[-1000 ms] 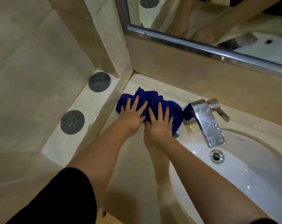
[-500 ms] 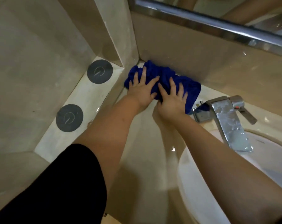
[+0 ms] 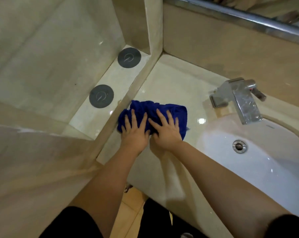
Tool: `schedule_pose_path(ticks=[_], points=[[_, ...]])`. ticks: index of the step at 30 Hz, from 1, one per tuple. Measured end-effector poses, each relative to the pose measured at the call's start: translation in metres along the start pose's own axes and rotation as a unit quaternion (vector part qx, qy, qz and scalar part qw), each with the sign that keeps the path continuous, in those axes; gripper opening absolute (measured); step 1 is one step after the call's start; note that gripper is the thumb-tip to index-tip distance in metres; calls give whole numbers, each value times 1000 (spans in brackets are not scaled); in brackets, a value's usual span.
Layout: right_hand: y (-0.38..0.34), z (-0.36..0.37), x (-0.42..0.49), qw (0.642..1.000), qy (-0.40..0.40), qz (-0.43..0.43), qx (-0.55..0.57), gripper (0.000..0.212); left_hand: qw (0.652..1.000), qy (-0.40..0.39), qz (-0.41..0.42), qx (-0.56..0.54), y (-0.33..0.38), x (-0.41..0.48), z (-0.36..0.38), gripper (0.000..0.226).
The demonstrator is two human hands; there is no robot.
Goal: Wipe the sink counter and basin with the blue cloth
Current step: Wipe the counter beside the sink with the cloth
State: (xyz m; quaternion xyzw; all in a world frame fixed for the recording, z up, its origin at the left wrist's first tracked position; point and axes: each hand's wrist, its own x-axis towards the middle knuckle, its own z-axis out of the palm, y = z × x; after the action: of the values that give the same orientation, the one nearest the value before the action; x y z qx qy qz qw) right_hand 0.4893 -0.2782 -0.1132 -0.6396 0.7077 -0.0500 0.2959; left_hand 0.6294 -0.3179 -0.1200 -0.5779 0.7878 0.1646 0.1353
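Observation:
The blue cloth lies bunched on the cream sink counter, to the left of the white basin. My left hand presses flat on the cloth's left part, fingers spread. Beside it, my right hand presses on the right part, fingers also straight. The two hands touch at the thumbs. The cloth's left edge meets the raised ledge wall.
A chrome faucet stands behind the basin, and the drain shows in the bowl. Two round grey discs sit on the raised ledge at left. A mirror frame runs along the back wall.
Both hands have dragged the cloth from the back corner of the counter toward me, along the ledge wall. The back corner is now bare.

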Motion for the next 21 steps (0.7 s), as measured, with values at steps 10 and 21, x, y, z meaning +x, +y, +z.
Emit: schedule_pose_path(ticks=[10,21], points=[[-21,39,-73,996,-32,-74,33,51,998,-19,-57,-30,-27,-111,45,69],[34,63,-187,997,-17,-67,47,50,999,7,-28,-39,39,-196,92,72]])
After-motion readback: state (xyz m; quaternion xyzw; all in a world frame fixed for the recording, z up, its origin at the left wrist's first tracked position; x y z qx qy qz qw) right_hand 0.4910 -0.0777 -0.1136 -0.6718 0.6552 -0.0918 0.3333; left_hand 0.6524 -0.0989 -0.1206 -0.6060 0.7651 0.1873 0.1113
